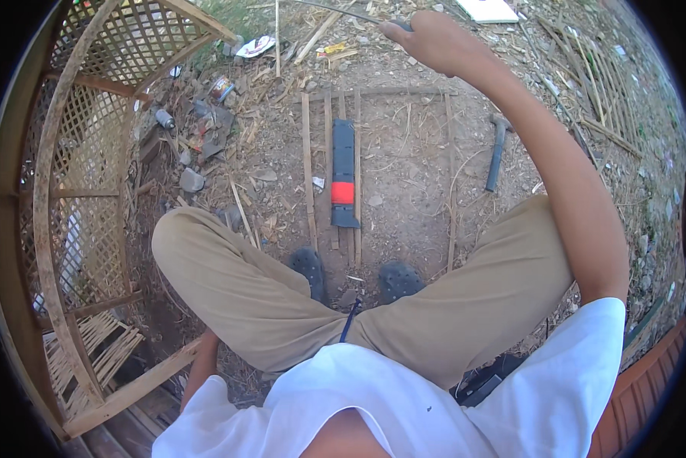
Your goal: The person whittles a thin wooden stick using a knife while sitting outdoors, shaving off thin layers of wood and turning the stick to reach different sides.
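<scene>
My right hand point(427, 34) is raised far out in front, fingers closed round the dark handle of a long thin grey tool point(335, 9), perhaps a blade, that points up and left. My left forearm point(201, 359) drops beside my left thigh, and the hand itself is hidden. I sit with knees apart in tan trousers, dark shoes point(310, 267) on bare earth. Between my feet and the raised hand lie several thin bamboo strips point(308, 175) and a black sheath with a red band point(343, 175).
A curved bamboo lattice frame point(75, 175) fills the left side. A hammer point(495, 153) lies on the ground to the right. Stones, cans and scraps point(198, 130) litter the upper left. A white flat object point(488, 9) lies at the top, more lattice point(595, 84) at right.
</scene>
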Tool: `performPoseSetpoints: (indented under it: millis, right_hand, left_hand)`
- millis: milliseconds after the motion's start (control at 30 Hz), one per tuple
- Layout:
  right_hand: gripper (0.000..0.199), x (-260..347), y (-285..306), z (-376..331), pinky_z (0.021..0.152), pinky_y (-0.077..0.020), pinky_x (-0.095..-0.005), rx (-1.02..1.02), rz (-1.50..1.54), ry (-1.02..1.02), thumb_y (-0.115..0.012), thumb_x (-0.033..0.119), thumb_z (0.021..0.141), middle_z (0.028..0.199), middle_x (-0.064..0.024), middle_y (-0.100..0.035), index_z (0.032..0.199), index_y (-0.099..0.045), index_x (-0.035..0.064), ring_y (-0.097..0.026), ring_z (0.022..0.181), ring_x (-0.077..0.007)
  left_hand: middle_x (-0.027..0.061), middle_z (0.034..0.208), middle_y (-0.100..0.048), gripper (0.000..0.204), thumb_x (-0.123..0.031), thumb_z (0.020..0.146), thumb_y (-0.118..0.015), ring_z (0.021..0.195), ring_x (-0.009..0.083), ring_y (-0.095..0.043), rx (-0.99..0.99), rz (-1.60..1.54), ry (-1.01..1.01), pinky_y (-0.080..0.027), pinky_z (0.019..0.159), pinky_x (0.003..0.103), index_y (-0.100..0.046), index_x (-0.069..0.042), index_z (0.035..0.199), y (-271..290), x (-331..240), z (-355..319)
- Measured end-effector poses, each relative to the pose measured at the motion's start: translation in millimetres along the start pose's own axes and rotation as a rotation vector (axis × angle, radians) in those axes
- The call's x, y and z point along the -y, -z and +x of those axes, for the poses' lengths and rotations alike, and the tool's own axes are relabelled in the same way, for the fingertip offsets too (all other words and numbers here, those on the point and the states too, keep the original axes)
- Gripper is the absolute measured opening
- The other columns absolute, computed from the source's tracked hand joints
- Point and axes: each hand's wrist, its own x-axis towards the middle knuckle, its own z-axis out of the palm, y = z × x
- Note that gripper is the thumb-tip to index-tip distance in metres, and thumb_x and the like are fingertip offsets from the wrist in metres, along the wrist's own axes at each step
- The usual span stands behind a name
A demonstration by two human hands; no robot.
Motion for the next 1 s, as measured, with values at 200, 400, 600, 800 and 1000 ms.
performPoseSetpoints:
  millis: [200,400,600,800,1000]
  right_hand:
    - [0.076,-21.2,-39.1,23.6,0.079,-0.0537,-0.0533,-0.073,-0.089,0.05,-0.052,0.059,0.102,0.08,-0.0327,-0.068,0.083,-0.067,-0.0125,-0.07,0.08,-0.0449]
    - [0.065,9.0,-55.1,44.7,0.077,-0.0543,-0.0541,0.052,-0.189,-0.054,-0.055,0.052,0.102,0.085,-0.0311,-0.07,0.087,-0.071,-0.0089,-0.069,0.083,-0.048]
    - [0.062,49.9,-64.4,53.7,0.077,-0.0544,-0.0548,0.037,-0.285,-0.063,-0.055,0.049,0.103,0.085,-0.0308,-0.07,0.085,-0.072,-0.0085,-0.069,0.083,-0.0474]
    - [0.061,96.5,-75.7,68.7,0.079,-0.0562,-0.0557,0.063,-0.362,-0.116,-0.055,0.048,0.103,0.086,-0.029,-0.071,0.086,-0.072,-0.0082,-0.07,0.085,-0.0475]
    - [0.061,145.8,-91.6,86.8,0.078,-0.0562,-0.0544,0.052,-0.323,-0.063,-0.056,0.05,0.102,0.086,-0.0299,-0.07,0.084,-0.071,-0.0073,-0.07,0.084,-0.0474]
  left_hand:
    - [0.0117,0.079,-0.061,0.024,-0.026,0.101,-0.06,0.075,0.0333,-0.063,-0.132,0.519,-0.514,-0.049,0.067,0.043,-0.061,-0.002,0.102,94.7,-99.1,46.0]
    - [0.0203,0.1,-0.063,0.026,-0.024,0.097,-0.061,0.097,0.0394,-0.062,-0.458,0.55,-0.78,-0.05,0.085,0.049,-0.056,0.0,0.103,276.2,-332.6,136.8]
    - [0.0211,0.108,-0.071,0.028,-0.019,0.087,-0.064,0.108,0.0361,-0.069,-0.436,0.733,-0.583,-0.056,0.087,0.051,-0.068,-0.002,0.109,301.4,-524.3,200.2]
    - [0.0215,0.12,-0.07,0.044,-0.014,0.085,-0.069,0.112,0.0381,-0.07,-0.699,0.468,-0.75,-0.059,0.088,0.051,-0.066,-0.003,0.127,244.4,-572.0,270.9]
    - [0.0263,0.133,-0.055,0.054,-0.014,0.086,-0.068,0.114,0.0406,-0.066,-0.61,0.333,-0.616,-0.056,0.096,0.052,-0.055,-0.011,0.139,211.9,-545.6,334.2]
